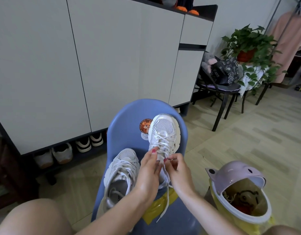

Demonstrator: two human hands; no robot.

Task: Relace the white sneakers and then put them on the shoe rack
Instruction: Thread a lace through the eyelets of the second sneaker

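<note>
Two white sneakers lie on a blue plastic chair (pixel 127 116) in front of me. The right sneaker (pixel 164 133) points away, its toe near the chair's backrest. My left hand (pixel 149 167) grips its side by the eyelets. My right hand (pixel 176 164) pinches a white lace (pixel 166 197) at the upper eyelets; the lace's loose end trails down over the seat. The left sneaker (pixel 120 173) rests beside it, laced, its opening facing me.
A white shoe cabinet (pixel 95 56) stands behind the chair, with several shoes (pixel 70 150) on its open bottom shelf. A pink-lidded bin (pixel 239 192) sits at my right. A black chair with a bag (pixel 221 77) and a potted plant (pixel 248 46) stand farther right.
</note>
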